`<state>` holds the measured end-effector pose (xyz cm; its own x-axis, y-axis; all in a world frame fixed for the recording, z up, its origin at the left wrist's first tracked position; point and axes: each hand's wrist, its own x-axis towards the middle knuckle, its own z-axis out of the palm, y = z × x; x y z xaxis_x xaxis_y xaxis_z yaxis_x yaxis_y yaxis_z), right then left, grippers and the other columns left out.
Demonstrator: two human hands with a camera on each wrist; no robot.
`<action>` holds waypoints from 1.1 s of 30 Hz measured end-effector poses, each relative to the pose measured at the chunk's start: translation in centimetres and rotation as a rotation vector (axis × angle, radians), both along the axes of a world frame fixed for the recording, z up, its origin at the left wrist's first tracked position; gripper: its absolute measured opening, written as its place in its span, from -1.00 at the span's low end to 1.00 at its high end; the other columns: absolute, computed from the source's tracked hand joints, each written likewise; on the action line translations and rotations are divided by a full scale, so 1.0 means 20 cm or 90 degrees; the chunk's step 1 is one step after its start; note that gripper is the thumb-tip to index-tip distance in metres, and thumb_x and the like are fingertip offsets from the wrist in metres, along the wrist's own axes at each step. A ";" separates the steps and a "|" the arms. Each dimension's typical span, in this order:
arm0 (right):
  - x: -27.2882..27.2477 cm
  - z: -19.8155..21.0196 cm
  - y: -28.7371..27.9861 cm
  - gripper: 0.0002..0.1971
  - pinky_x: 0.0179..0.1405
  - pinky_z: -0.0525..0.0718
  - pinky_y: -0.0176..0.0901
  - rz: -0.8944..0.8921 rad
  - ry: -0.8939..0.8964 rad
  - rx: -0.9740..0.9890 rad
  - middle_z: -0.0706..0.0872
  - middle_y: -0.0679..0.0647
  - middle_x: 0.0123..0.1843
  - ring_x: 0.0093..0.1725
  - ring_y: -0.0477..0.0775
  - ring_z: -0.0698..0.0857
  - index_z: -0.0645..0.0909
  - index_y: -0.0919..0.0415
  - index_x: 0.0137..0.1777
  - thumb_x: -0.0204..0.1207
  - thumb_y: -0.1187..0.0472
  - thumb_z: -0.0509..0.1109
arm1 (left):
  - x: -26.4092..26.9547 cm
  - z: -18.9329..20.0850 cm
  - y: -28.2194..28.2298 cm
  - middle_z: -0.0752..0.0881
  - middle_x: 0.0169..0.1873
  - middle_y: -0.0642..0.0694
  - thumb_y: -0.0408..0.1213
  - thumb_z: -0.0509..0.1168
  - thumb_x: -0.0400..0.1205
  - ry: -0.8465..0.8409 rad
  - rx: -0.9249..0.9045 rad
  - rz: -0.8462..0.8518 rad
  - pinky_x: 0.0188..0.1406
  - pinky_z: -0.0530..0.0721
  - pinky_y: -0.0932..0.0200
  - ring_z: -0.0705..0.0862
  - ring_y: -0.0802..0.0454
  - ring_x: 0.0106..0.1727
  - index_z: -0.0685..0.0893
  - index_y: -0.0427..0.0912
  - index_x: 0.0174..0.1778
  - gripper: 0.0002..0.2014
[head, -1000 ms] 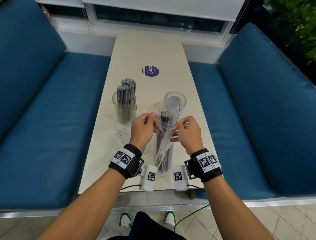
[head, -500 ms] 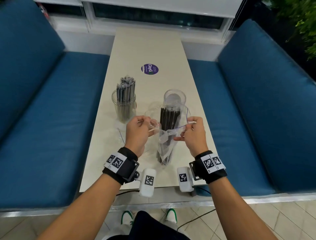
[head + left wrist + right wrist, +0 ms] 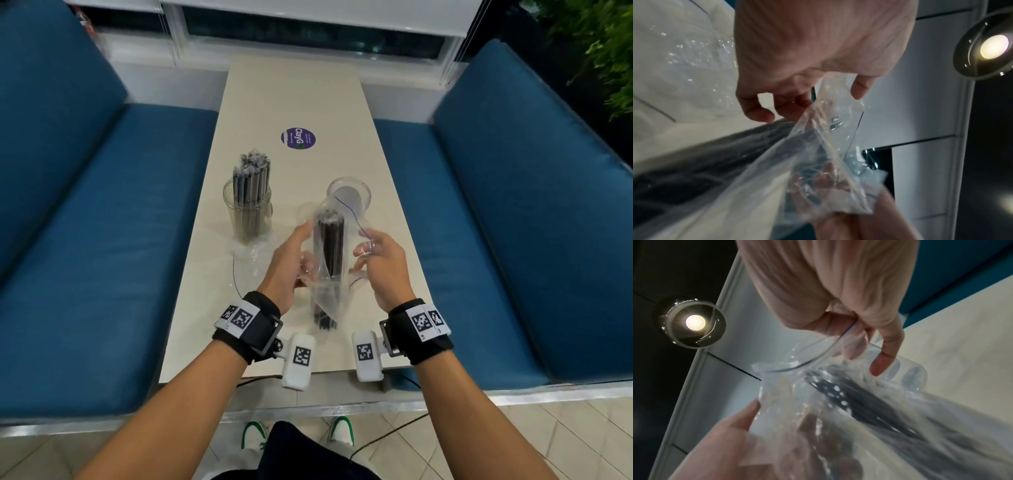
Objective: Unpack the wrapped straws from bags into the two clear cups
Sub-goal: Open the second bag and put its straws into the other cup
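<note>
A clear zip bag (image 3: 323,298) stands upright near the table's front, with a bundle of dark wrapped straws (image 3: 331,246) inside it. My left hand (image 3: 301,255) grips the bag's left side, thumb up along it. At the right rim my right hand (image 3: 368,251) pinches the blue zip line. The left wrist view shows my left hand (image 3: 809,102) pinching the bag (image 3: 830,146) beside the straws (image 3: 705,154). In the right wrist view my right hand (image 3: 863,340) holds the open mouth of the bag (image 3: 797,386). One clear cup (image 3: 247,209) at the left is packed with wrapped straws. Just beyond the bag stands an empty clear cup (image 3: 349,193).
An empty crumpled bag (image 3: 255,255) lies at the foot of the filled cup. A purple round sticker (image 3: 298,138) marks the cream table (image 3: 291,92) farther back. Blue sofa seats (image 3: 102,257) flank the table on both sides.
My hands have drawn apart and lowered, and the bag's mouth now gapes wider. The straw tops stand clear above the pulled-down plastic.
</note>
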<state>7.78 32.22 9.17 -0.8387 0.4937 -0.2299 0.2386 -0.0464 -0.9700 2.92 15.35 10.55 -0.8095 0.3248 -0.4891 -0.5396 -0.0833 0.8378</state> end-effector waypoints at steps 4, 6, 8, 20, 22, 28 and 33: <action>-0.01 0.01 -0.04 -0.43 -0.26 0.60 -0.09 0.051 0.009 -0.014 0.62 0.01 -0.26 -0.28 0.03 0.57 0.69 0.32 0.38 0.54 0.70 0.05 | -0.01 0.01 0.01 0.59 -0.14 -0.03 0.51 0.14 0.68 0.083 -0.110 -0.028 0.01 0.55 -0.01 0.53 0.02 -0.17 0.92 0.15 0.05 -0.39; -0.01 0.00 -0.04 -0.45 -0.14 0.59 0.02 0.064 0.011 -0.032 0.65 -0.08 -0.32 -0.26 0.08 0.56 0.72 0.29 0.33 0.52 0.65 0.09 | -0.02 0.01 0.02 0.73 0.18 -0.02 0.44 0.18 0.72 0.098 -0.113 -0.010 0.28 0.64 -0.14 0.66 -0.01 0.21 0.87 0.07 -0.04 -0.44; -0.02 0.00 -0.05 -0.53 -0.11 0.57 0.03 0.076 0.014 -0.047 0.67 -0.17 -0.37 -0.31 0.02 0.58 0.72 0.20 0.28 0.49 0.51 0.16 | -0.02 0.00 0.04 0.80 0.22 -0.03 0.32 0.24 0.76 0.082 -0.067 -0.014 0.27 0.73 -0.15 0.70 -0.05 0.38 0.81 -0.06 -0.06 -0.49; 0.04 -0.01 0.08 -0.32 0.35 0.58 -0.18 0.306 -0.030 0.220 0.48 -0.08 0.62 0.36 -0.15 0.64 0.33 0.07 0.69 0.65 0.22 0.56 | -0.05 0.03 0.09 0.82 -0.02 -0.07 0.30 0.22 0.78 0.019 -0.060 -0.003 0.08 0.87 -0.22 0.81 -0.16 0.08 0.84 0.09 0.16 -0.57; 0.03 -0.02 0.10 -0.40 0.22 0.57 -0.35 0.283 -0.014 0.233 0.55 -0.05 0.59 0.31 -0.30 0.63 0.39 0.09 0.65 0.67 0.28 0.52 | -0.06 0.02 0.09 0.84 -0.03 -0.11 0.30 0.22 0.78 0.032 -0.073 -0.010 0.09 0.89 -0.25 0.83 -0.18 0.05 0.85 0.07 0.13 -0.56; 0.01 -0.07 0.14 -0.50 0.29 0.62 -0.21 0.220 0.015 0.210 0.65 -0.02 0.52 0.37 -0.18 0.68 0.48 0.10 0.58 0.69 0.34 0.48 | -0.08 0.02 0.13 0.84 0.13 0.04 0.43 0.19 0.72 0.074 -0.118 -0.044 0.16 0.76 -0.13 0.78 -0.06 0.12 0.83 0.10 0.30 -0.44; 0.00 -0.04 0.12 -0.47 0.36 0.68 0.11 0.200 0.046 0.092 0.73 0.00 0.43 0.33 0.11 0.73 0.56 0.07 0.51 0.50 0.21 0.39 | -0.13 0.03 0.16 0.84 0.16 -0.03 0.57 0.34 0.45 0.063 -0.131 0.038 0.24 0.84 -0.33 0.79 -0.16 0.24 0.84 0.01 0.14 -0.29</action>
<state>7.86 34.71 8.45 -0.9664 0.2322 -0.1105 0.1495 0.1575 -0.9761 0.37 18.57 11.10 -0.8717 0.1761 -0.4573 -0.4530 0.0658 0.8891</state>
